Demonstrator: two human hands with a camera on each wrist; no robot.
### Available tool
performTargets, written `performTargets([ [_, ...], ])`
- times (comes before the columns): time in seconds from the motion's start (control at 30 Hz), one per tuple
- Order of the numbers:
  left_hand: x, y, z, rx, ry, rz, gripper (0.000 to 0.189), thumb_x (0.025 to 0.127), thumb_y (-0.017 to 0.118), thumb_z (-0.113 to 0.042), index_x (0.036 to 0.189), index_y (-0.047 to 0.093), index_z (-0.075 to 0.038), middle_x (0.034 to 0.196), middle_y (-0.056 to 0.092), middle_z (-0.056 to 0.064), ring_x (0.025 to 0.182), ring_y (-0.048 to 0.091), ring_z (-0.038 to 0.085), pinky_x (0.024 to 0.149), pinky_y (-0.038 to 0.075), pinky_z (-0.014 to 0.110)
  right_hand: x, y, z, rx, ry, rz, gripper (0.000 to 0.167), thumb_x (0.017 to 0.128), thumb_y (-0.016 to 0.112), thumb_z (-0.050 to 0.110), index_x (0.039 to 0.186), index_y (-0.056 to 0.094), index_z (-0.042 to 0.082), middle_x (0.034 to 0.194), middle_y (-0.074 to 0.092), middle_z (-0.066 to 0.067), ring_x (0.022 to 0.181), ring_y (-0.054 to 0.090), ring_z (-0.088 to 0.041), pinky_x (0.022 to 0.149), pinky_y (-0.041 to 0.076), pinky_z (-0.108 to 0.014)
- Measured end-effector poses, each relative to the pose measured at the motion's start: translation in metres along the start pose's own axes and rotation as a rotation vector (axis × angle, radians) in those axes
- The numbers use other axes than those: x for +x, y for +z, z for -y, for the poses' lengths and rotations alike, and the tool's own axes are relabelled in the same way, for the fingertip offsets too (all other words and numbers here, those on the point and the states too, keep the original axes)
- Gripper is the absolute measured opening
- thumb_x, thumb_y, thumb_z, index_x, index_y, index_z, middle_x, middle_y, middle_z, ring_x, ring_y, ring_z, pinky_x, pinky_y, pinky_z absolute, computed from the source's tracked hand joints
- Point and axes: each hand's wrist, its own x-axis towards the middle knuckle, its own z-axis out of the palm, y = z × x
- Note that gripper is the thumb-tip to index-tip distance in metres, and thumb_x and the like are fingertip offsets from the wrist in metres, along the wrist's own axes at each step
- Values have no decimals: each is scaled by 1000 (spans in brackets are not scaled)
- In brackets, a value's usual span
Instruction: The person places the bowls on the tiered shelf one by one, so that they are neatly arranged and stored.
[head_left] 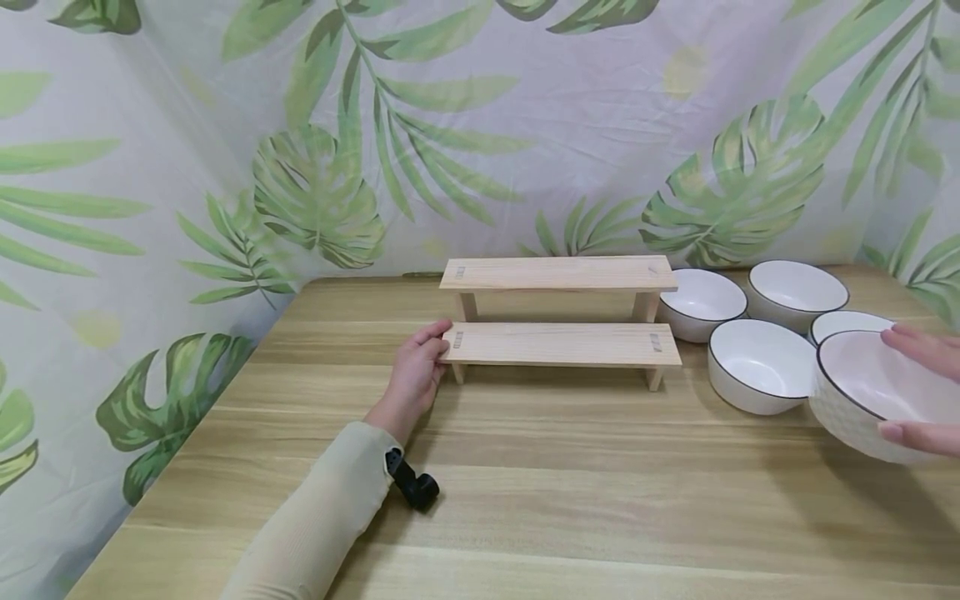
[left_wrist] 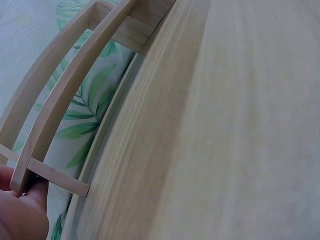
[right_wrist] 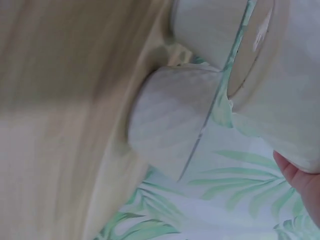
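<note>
A light wooden two-tier stand has a lower board (head_left: 558, 344) in front and an upper board (head_left: 558, 273) behind it. My left hand (head_left: 415, 371) grips the left end of the lower board, thumb and fingers around its edge; the left wrist view shows that hand (left_wrist: 22, 212) beside a short leg (left_wrist: 57, 177). On the right, a white bowl (head_left: 855, 408) with a dark rim and textured outside is held by my right hand (head_left: 930, 437), thumb on the near side and fingers at the far rim. The right wrist view shows this bowl's base (right_wrist: 252, 55) lifted off the table.
Several more white dark-rimmed bowls stand right of the stand: one bowl (head_left: 703, 294) close beside it, another (head_left: 798, 286) at the back, a third (head_left: 761, 367) in front. A leaf-patterned cloth (head_left: 465, 125) hangs behind the wooden table (head_left: 525, 500).
</note>
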Motion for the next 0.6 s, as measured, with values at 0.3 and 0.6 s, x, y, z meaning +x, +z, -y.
performTargets([
  [0.3, 1, 0, 1, -4, 5, -7, 48, 86, 38, 7, 134, 45, 3, 146, 35, 10, 121, 42, 21, 73, 47, 14, 28, -15, 38, 38, -29, 34, 107, 50, 83, 13, 144, 34, 31, 133, 18, 45, 132, 14, 7, 95, 5, -3],
  [0.6, 1, 1, 1, -21, -2, -13, 49, 85, 39, 8, 134, 45, 3, 146, 36, 10, 121, 41, 21, 74, 47, 14, 55, -25, 69, 2, -44, 89, 91, 59, 80, 21, 141, 41, 14, 132, 19, 45, 120, 13, 22, 91, 6, -2],
])
